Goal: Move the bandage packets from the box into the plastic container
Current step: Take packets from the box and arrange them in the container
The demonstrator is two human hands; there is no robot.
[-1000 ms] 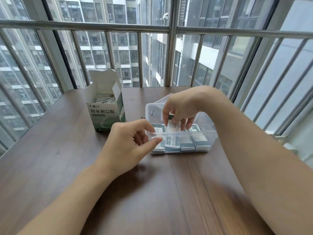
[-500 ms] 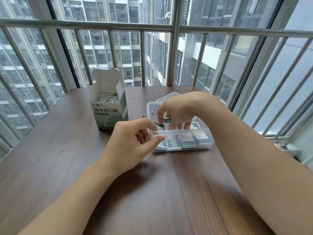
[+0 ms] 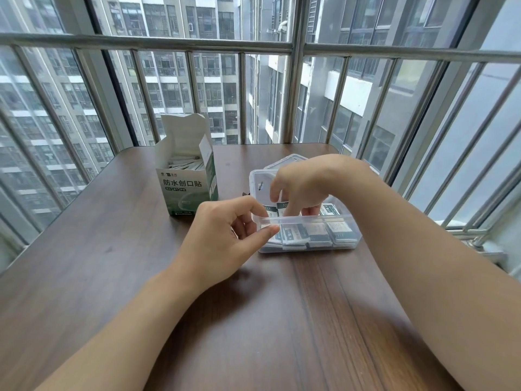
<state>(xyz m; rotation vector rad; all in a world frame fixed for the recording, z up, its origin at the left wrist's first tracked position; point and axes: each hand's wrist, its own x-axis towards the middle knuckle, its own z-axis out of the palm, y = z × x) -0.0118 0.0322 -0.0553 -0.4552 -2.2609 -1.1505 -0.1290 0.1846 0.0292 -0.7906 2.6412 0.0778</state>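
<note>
- The bandage packets (image 3: 315, 232) already moved lie in a row along the near wall of the plastic container (image 3: 307, 221), some overlapping, their dark-green ends pointing away from the person.
- One packet (image 3: 283, 211) stands tilted in the left part of the container under the right hand (image 3: 301, 184). The fingers curl down onto it, but I cannot tell whether they pinch it or only press it.
- To do this step well, I judge, lay that packet flat beside its neighbours before letting go, so the row stays even and leaves room for more.
- The left hand (image 3: 225, 235) steadies the container at its near-left corner: thumb against the outside of the wall, forefinger hooked over the rim, the other fingers curled into the palm. That hold seems worth keeping, since a light clear tub would likely slide on the smooth wood.
- The container sits right of the worktop's (image 3: 112, 277) middle; its lid (image 3: 284, 162) lies just behind it, toward the far edge.
- The box (image 3: 187, 179) stands upright to the left of the container, nearer the far edge, flap raised, with more packets (image 3: 184, 163) showing inside. So the task is only partly done.
- The box is close to the left hand, but reaching with it would free the container; a right-hand reach looks safer.
- Beyond the far edge stands a metal railing (image 3: 293, 46).
</note>
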